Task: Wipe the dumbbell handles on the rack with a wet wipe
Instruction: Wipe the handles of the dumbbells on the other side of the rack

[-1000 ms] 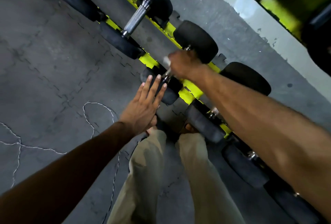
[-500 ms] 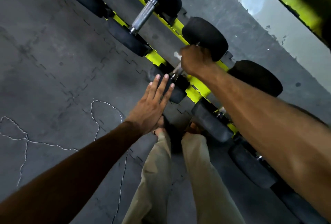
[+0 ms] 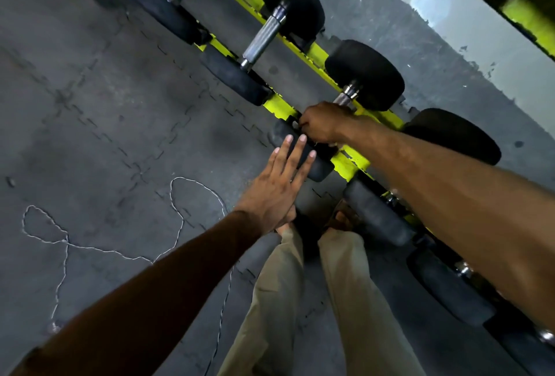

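**liftlog:** so where was everything on that one?

**rackrat:** right hand (image 3: 324,125) was curled tight round the dumbbell handle (image 3: 348,95), down at the end nearest the front edge of the rack (image 3: 279,105). couldn't see the wipe at all, my guess was it sat bunched inside that fist. left hand (image 3: 280,186) was flat, fingers straight, holding nothing, and looked to be resting on the near weight (image 3: 319,167)

**liftlog:** what would've made it a good pass?

**rackrat:** imo I'd have twisted the wrist while sliding all the way up to the far weight (image 3: 365,75), since the bare steel beside it was the bit left uncovered. rough metal snags a wipe, so firm squeeze, slow drag. the flat hand made sense too, it looked placed to stop the thing rolling on the rack
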Available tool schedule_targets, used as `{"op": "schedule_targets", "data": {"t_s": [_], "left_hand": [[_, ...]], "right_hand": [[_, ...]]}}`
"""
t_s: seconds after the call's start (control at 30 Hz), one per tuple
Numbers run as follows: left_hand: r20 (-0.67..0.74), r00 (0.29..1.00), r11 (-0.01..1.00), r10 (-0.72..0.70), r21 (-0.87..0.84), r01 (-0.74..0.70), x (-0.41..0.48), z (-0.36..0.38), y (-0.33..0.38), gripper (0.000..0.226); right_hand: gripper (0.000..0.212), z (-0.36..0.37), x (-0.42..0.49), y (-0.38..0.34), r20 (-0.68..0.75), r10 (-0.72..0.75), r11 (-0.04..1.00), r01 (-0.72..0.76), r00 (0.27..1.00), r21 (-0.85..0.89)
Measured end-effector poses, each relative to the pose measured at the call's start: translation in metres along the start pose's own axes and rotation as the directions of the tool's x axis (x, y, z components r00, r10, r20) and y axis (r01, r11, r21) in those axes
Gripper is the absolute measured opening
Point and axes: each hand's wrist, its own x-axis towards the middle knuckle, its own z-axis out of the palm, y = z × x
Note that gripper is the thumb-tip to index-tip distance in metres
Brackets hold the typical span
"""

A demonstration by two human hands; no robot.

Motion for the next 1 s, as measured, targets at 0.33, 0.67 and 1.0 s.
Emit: {"op": "schedule_targets", "data": {"t_s": [0.33,0.67,1.0], "left_hand": [[0.039,0.999,1.0,0.016,-0.004,-0.016,0.0,-0.001,-0.009,0.128],[0.047,0.998,0.999,0.038,-0.025,-0.037,-0.001,0.0,-0.009,0.123],[0.014,0.999,0.998,0.044,-0.045,-0.044,-0.004,0.0,-0.009,0.12]], "right_hand": [[0.032,0.045,-0.024,0.041,-0.476,-0.207,0.978,0.193,0.855,-0.08],[0.009,0.075,-0.028,0.004,-0.612,0.46,0.785,0.027,0.643,0.619],[0.026,0.058,0.015,0.043,0.251,0.658,-0.621,0.324,0.71,0.714]]}}
